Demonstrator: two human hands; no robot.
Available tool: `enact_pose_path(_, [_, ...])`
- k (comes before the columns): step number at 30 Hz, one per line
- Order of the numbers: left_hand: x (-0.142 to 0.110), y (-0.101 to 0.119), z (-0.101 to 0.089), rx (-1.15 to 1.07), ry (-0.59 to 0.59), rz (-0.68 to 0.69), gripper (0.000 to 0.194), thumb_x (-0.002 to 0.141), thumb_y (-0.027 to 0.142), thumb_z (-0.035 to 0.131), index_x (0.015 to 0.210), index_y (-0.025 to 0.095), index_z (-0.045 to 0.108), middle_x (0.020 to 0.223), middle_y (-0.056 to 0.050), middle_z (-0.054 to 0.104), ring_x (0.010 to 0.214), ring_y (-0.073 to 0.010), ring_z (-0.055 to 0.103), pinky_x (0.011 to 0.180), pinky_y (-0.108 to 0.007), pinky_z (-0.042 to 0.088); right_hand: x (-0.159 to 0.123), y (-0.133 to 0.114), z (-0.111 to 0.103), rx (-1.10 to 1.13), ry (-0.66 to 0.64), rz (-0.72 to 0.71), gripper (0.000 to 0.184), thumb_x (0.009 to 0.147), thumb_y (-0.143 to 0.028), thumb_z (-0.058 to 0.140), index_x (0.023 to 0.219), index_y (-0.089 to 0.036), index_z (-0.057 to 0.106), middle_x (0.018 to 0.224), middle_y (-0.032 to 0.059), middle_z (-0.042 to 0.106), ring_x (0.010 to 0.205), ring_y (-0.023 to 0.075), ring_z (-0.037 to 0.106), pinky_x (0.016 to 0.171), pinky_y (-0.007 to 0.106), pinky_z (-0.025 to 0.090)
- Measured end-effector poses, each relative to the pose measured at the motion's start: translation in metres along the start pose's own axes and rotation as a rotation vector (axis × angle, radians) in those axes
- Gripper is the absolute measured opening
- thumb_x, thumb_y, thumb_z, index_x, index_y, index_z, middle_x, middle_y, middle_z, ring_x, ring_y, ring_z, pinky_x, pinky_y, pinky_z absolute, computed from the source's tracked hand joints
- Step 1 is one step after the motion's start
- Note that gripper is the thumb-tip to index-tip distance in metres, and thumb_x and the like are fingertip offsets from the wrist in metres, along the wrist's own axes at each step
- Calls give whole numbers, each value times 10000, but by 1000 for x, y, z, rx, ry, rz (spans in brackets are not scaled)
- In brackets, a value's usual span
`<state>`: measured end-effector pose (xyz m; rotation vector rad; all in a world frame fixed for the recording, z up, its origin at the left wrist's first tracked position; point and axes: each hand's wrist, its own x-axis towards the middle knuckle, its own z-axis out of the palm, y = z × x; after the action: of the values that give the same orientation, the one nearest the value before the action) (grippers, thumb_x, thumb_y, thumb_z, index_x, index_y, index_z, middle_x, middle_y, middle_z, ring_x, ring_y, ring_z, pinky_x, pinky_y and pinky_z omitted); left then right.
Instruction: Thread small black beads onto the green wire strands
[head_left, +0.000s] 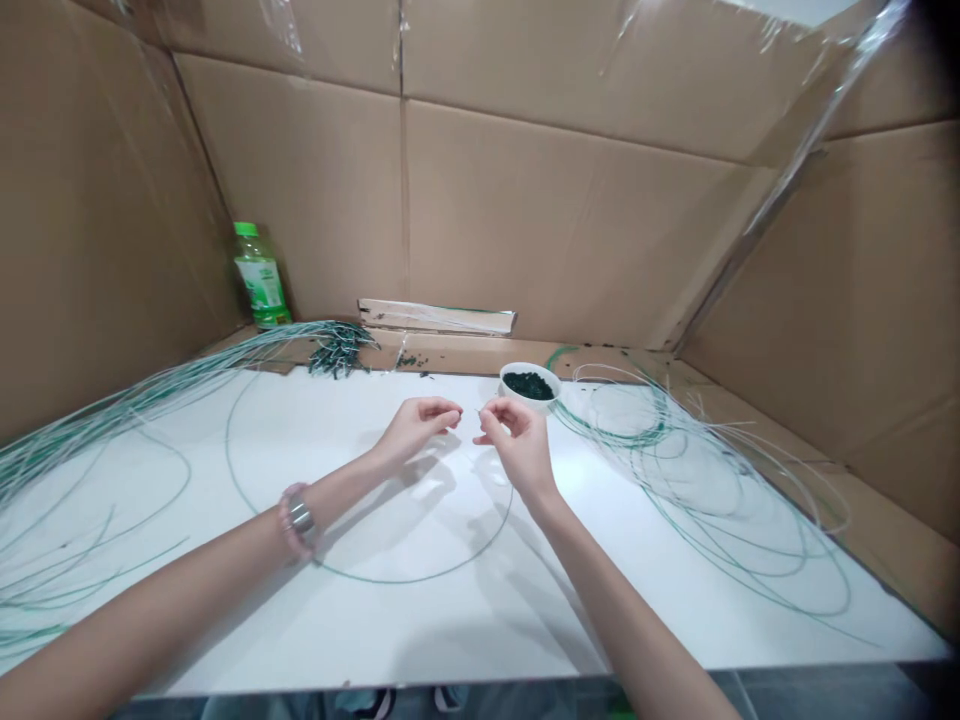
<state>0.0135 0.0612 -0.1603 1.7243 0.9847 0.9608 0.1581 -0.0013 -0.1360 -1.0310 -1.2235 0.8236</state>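
Note:
My left hand (420, 425), with a pink beaded bracelet at its wrist, is closed in a pinch over the white board (360, 640). Whatever its fingertips hold is too small to make out. A short gap away, my right hand (517, 435) pinches a thin green wire (420, 580), whose tip shows faintly at the fingers. That wire curves in a wide loop across the board and passes under my left forearm. Just behind my right hand stands a white bowl (508, 392) of small dark green pieces (531, 384).
Loose coils of green and white wire (660, 440) lie at the right. A long wire bundle (150, 385) with dark green ends (341, 350) stretches along the left. A green-capped bottle (261, 280) stands at the back left. Cardboard walls (540, 210) enclose the board.

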Motion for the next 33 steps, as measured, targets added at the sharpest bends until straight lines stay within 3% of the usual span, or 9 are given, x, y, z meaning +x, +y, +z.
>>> enact_pose_path(5, [-46,10,-7,-664,80,-292,314,575,351,791,762,129,672,730,-29,637,700,-94,579,707,-210,461,-19,-3,14,-203,-89,-40,101,745,-265,568,713,-169,581,799,50,634,780,165,610,574,236,552])
enact_pose_path(9, [-58,15,-3,-834,53,-337,273,561,317,818,726,138,695,730,-11,635,706,-67,571,717,-169,449,-29,-4,19,-229,-152,-67,58,768,-217,544,728,-178,559,890,60,652,843,165,629,562,207,545])
enact_pose_path(24, [-60,10,-4,-696,12,-206,117,695,260,726,750,159,705,739,1,655,719,-76,583,769,-193,470,-32,-3,20,-272,-164,-93,44,764,-157,558,728,-176,575,880,52,649,785,147,630,528,200,545])
enact_pose_path(33, [-60,14,-7,-538,27,-160,119,705,237,697,762,134,682,747,-10,667,718,-99,602,749,-214,480,-31,-4,20,-355,-182,-193,68,747,-115,556,710,-171,566,851,44,645,756,135,619,482,173,499])
